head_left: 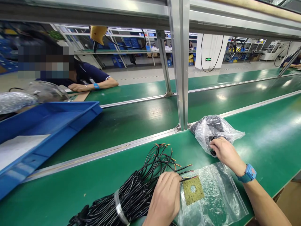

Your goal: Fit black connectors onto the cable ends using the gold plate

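Observation:
A bundle of black cables [131, 194], tied with a pale band [119, 207], lies on the green bench; its stripped ends show orange and red wires. My left hand [166, 196] is closed beside the bundle, with one black cable [186, 179] sticking out past its fingertips. Under that cable's tip is a yellowish square pad [193, 190] with a round hole, resting on a flat clear plastic bag [218, 194]. Farther back, my right hand [223, 150] has its fingers pinched at a clear bag of black parts [215, 125]; what is between the fingertips is hidden.
A metal post [181, 78] rises from the rail just behind the bag of parts. On the left, a blue tray [77, 116] with white paper inside overhangs the sunken belt [141, 117]. Across the line sits a co-worker, whose forearm [103, 84] rests on the far bench.

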A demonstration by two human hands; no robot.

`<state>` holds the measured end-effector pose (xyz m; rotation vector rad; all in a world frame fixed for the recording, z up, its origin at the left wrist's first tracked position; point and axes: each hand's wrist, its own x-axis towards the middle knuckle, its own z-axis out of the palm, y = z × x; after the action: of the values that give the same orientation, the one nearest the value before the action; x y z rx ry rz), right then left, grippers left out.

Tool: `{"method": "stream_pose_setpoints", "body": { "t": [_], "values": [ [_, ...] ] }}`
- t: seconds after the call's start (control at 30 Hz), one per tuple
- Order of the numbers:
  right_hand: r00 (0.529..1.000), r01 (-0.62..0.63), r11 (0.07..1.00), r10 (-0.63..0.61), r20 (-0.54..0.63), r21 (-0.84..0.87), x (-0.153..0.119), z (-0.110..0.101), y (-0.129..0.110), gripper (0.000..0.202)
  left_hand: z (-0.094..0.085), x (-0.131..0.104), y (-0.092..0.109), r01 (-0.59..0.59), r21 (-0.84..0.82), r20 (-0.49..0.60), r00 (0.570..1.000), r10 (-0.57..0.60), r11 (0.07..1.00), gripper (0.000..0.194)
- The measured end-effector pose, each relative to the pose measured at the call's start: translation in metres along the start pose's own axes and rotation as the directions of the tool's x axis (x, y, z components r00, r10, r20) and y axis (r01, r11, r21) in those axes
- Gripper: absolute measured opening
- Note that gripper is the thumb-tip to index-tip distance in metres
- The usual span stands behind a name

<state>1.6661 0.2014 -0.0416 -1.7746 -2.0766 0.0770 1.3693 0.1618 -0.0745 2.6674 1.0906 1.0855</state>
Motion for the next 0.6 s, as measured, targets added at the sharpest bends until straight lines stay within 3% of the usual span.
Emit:
{"method": "stream_pose_setpoints", "body": {
  "t": [0.17,0.3,0.4,0.47,0.53,0.6],
  "values": [
    [0.973,0.054,0.995,-0.033,-0.229,0.087,-0.004,-0.009,-0.01,0.021,-0.006,-0.005,0.0,-0.036,-0.063,0.189,0.981,0.047,0.997,0.02],
    [0.935,0.208,0.955,-0.131,-0.329,0.212,-0.007,-0.012,-0.024,0.023,0.001,-0.011,-0.001,0.034,-0.063,0.279,0.96,-0.015,0.997,0.023],
    [0.922,0.359,0.883,-0.287,-0.259,0.303,-0.01,-0.006,-0.036,0.022,0.006,-0.014,-0.001,0.076,-0.031,0.286,0.956,-0.064,0.997,0.024],
    [0.89,0.456,0.828,-0.42,-0.179,0.326,-0.013,0.001,-0.046,0.024,0.007,-0.016,-0.003,0.084,-0.041,0.27,0.96,-0.07,0.996,0.023],
    [0.829,0.546,0.766,-0.553,-0.085,0.339,-0.017,0.011,-0.056,0.028,0.009,-0.019,-0.008,0.062,-0.073,0.229,0.972,-0.044,0.995,0.021],
    [0.739,0.631,0.697,-0.673,0.007,0.34,-0.02,0.023,-0.064,0.026,0.014,-0.022,-0.015,0.008,-0.082,0.154,0.988,0.005,0.997,0.021]
  ]
}}
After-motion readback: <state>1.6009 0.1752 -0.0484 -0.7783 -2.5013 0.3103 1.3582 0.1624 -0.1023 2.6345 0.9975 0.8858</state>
